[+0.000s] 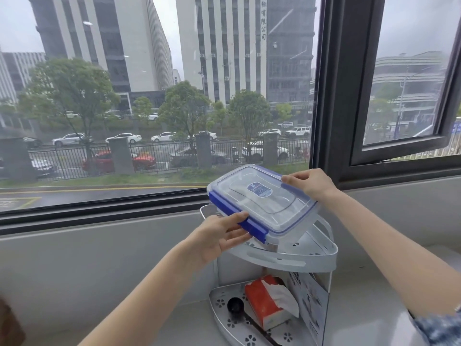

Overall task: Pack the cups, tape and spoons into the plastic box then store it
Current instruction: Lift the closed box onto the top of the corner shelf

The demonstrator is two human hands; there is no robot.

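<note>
A clear plastic box (262,201) with a see-through lid and blue clips hangs tilted just above the top tier of a white corner shelf (294,258). My left hand (222,236) grips its near side at the blue clip. My right hand (309,183) holds the far right edge. The lid is on. I cannot make out what is inside the box.
The shelf's lower tier (224,313) carries an orange tissue pack (267,300) and a black scoop (235,305). The shelf stands on a pale sill below a large window (149,96). A dark window frame (334,96) rises to the right.
</note>
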